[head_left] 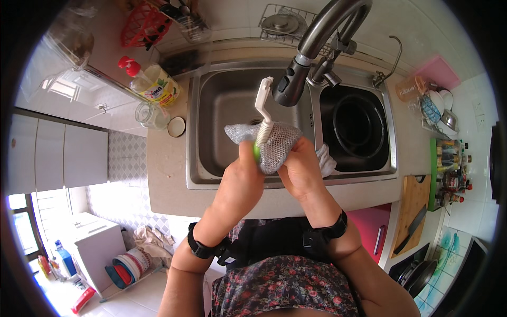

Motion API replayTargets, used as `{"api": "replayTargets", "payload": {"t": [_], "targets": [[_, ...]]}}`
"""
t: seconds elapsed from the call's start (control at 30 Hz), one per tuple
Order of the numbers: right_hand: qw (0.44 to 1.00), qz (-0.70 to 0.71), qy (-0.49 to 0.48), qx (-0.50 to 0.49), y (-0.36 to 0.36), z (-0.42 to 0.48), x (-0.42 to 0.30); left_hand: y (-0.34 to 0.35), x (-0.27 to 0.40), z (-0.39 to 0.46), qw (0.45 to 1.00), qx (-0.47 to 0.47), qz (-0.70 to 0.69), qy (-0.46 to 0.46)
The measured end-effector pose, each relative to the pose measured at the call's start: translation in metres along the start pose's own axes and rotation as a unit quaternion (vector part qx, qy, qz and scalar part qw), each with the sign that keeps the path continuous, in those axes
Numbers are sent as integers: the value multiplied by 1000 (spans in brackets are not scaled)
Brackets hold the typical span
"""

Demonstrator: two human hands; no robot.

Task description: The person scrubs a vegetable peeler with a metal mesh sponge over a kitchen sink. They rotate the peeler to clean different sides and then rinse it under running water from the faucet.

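Observation:
Over the left sink basin (225, 99), my left hand (242, 178) grips the green lower part of a plastic-handled tool (263, 113). Its white neck is ribbed and bent, with a narrow white head pointing toward the tap; what kind of tool it is, I cannot tell. A silvery mesh scouring cloth (277, 146) lies bunched around and behind the handle. My right hand (303, 168) pinches the right side of this cloth. The handle's lower end is hidden by my left fingers and the cloth.
Above the basin hangs a pull-down tap (292, 81). A black basin (358, 123) fills the right sink, a grey rag (326, 160) lying at the divider. Left are a glass jar (152, 115), lid (176, 126) and OMO bottle (160, 89). A knife (412, 228) rests on a cutting board (408, 206).

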State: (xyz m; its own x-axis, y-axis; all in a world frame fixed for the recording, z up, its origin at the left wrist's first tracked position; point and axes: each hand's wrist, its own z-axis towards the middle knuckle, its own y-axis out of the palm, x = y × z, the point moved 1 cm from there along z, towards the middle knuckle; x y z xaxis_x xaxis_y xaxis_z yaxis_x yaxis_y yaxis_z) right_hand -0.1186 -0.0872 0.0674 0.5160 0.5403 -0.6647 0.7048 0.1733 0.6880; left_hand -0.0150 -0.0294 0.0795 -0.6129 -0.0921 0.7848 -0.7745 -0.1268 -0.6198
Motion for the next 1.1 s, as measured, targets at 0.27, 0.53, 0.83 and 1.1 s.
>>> {"api": "replayTargets", "payload": {"t": [0.27, 0.53, 0.83, 1.1], "targets": [[998, -57, -28, 29, -4, 2, 10, 7, 3, -3, 990, 46, 129, -17], [999, 15, -9, -40, 2, 2, -7, -1, -8, -7, 979, -32, -197, -32], [995, 36, 30, -86, -1, 3, -10, -3, -8, -7, 844, -96, -517, -103], [995, 56, 32, -81, -1, 2, -11, -2, -4, -5, 860, -90, -493, -93]]}}
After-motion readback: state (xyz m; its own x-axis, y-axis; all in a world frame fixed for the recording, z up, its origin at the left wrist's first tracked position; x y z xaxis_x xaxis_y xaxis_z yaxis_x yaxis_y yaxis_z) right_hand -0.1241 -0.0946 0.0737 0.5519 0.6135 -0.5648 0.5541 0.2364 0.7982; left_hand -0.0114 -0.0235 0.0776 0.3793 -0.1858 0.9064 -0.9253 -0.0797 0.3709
